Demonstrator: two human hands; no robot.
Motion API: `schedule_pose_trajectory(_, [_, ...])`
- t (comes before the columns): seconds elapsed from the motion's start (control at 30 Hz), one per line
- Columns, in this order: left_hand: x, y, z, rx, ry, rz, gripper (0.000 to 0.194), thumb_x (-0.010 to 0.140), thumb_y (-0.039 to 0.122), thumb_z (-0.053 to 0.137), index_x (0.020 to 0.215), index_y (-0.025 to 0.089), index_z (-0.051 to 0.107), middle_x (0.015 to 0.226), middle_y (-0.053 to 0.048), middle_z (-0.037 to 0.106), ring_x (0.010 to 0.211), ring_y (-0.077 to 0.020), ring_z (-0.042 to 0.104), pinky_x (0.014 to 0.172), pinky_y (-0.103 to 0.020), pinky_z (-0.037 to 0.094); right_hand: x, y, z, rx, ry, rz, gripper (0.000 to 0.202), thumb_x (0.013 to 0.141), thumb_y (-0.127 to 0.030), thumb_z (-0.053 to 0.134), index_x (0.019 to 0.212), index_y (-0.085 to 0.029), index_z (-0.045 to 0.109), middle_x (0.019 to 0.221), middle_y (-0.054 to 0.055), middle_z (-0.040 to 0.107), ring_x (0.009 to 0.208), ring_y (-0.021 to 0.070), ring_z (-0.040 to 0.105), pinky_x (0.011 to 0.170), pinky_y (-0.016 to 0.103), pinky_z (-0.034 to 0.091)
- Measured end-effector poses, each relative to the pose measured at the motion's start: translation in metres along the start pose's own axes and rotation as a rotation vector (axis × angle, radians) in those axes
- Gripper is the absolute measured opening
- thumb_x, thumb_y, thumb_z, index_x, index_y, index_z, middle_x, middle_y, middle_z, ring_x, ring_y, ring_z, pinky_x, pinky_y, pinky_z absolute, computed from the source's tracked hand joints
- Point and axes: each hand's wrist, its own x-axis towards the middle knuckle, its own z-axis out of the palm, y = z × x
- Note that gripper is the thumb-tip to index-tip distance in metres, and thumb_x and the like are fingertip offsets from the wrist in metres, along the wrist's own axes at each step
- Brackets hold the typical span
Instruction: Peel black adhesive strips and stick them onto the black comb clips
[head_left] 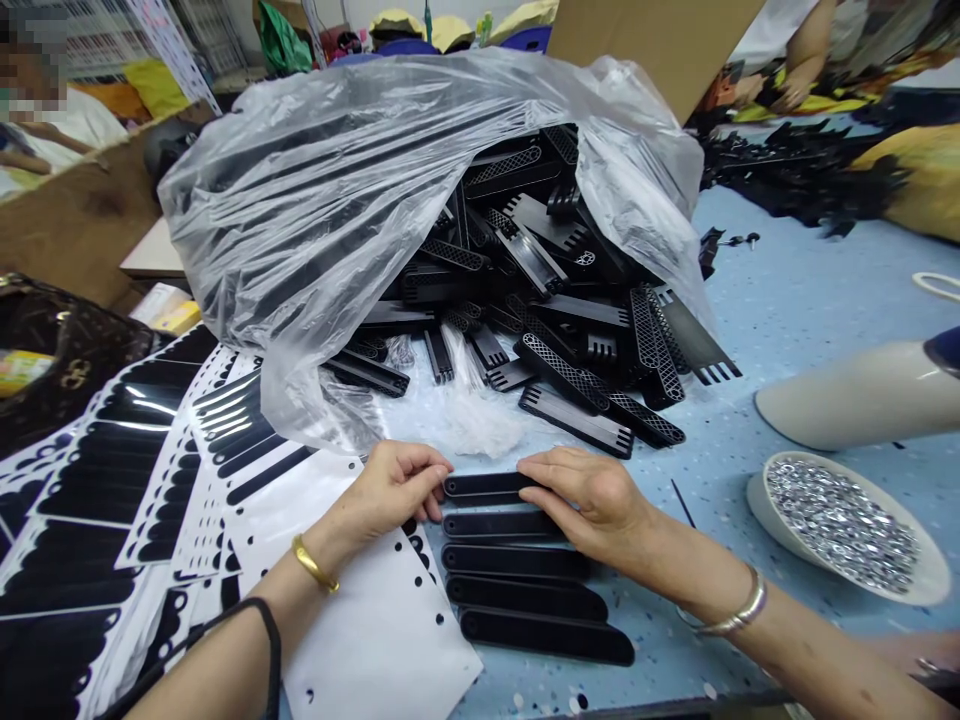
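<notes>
Between my hands lies a flat black plastic strip with rounded ends, the topmost of a column of several. My left hand, fingers curled together, touches its left end. My right hand pinches the same strip near its right end, hiding that end. Below it are more strips, such as the lowest black strip, lying roughly parallel on the blue table. Under my left forearm rests a white sheet with black dots.
A clear plastic bag spills a heap of black plastic pieces ahead. At right stand a bowl of small shiny metal parts and a beige cylinder. Printed black sticker sheets fan out left. A co-worker's hand shows far right.
</notes>
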Motion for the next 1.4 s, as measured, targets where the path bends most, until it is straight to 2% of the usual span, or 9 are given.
schedule_pose_trajectory(0.17, [0.000,0.000,-0.002,-0.029,0.011,-0.003,0.024,0.075,0.031,0.068,0.089,0.012,0.069,0.056,0.001,0.063,0.044,-0.0112,0.062,0.040,-0.018,0.043,0.001,-0.001,-0.001,0.009,-0.008,0.005,0.016,0.093,-0.016,0.055,0.101,-0.016,0.070,0.087,0.009,0.073,0.077,0.0217,0.069,0.071,0.035,0.058])
schedule_pose_trajectory(0.5, [-0.002,-0.001,0.003,0.085,0.015,0.011,0.014,0.072,0.020,0.062,0.075,0.011,0.072,0.053,0.001,0.060,0.043,-0.0104,0.057,0.043,-0.019,0.042,0.002,-0.001,-0.002,-0.054,-0.015,-0.037,0.016,0.092,-0.014,0.057,0.102,-0.016,0.069,0.088,0.009,0.075,0.079,0.0234,0.070,0.072,0.036,0.058])
schedule_pose_trajectory(0.7, [-0.005,-0.002,0.006,0.194,0.043,0.078,0.017,0.070,0.017,0.060,0.080,0.011,0.073,0.057,0.001,0.060,0.046,-0.0098,0.053,0.045,-0.020,0.038,0.003,-0.001,-0.001,-0.046,-0.004,-0.036,0.015,0.092,-0.013,0.056,0.100,-0.015,0.069,0.086,0.010,0.074,0.076,0.0233,0.069,0.070,0.036,0.058])
schedule_pose_trajectory(0.8, [-0.006,-0.002,0.002,0.117,-0.018,0.053,0.028,0.066,0.018,0.065,0.092,0.010,0.073,0.062,0.001,0.061,0.049,-0.0099,0.054,0.048,-0.020,0.039,0.002,-0.001,-0.002,-0.035,-0.022,-0.014,0.016,0.091,-0.013,0.057,0.101,-0.016,0.070,0.087,0.009,0.075,0.078,0.0223,0.070,0.072,0.035,0.058])
schedule_pose_trajectory(0.9, [-0.006,-0.002,-0.001,0.058,-0.065,0.059,0.037,0.061,0.018,0.070,0.098,0.010,0.073,0.057,0.005,0.056,0.048,-0.0076,0.049,0.048,-0.019,0.037,0.001,0.001,-0.001,-0.029,-0.032,-0.010,0.017,0.092,-0.014,0.057,0.102,-0.017,0.070,0.087,0.008,0.074,0.078,0.0219,0.070,0.073,0.035,0.058])
schedule_pose_trajectory(1.03, [-0.003,-0.006,-0.002,0.042,-0.042,0.062,0.029,0.061,0.019,0.072,0.088,0.009,0.072,0.054,0.005,0.056,0.046,-0.0078,0.050,0.047,-0.020,0.038,-0.002,0.002,0.000,-0.012,0.006,0.005,0.017,0.092,-0.016,0.058,0.104,-0.017,0.070,0.090,0.009,0.074,0.081,0.0227,0.070,0.074,0.036,0.059])
schedule_pose_trajectory(1.17, [-0.001,-0.012,-0.003,-0.035,-0.059,0.065,0.031,0.061,0.022,0.075,0.090,0.010,0.071,0.058,0.002,0.060,0.048,-0.0108,0.058,0.049,-0.021,0.043,-0.003,0.002,0.001,0.016,0.000,0.024,0.016,0.092,-0.017,0.057,0.102,-0.017,0.070,0.091,0.009,0.073,0.080,0.0225,0.070,0.073,0.035,0.059])
schedule_pose_trajectory(1.4, [-0.003,-0.010,-0.004,-0.061,-0.046,0.039,0.029,0.061,0.023,0.076,0.086,0.010,0.073,0.056,0.002,0.061,0.047,-0.0106,0.060,0.049,-0.021,0.044,-0.001,0.000,-0.002,0.037,-0.008,0.016,0.016,0.094,-0.017,0.057,0.101,-0.016,0.071,0.089,0.010,0.073,0.078,0.0222,0.070,0.071,0.034,0.060])
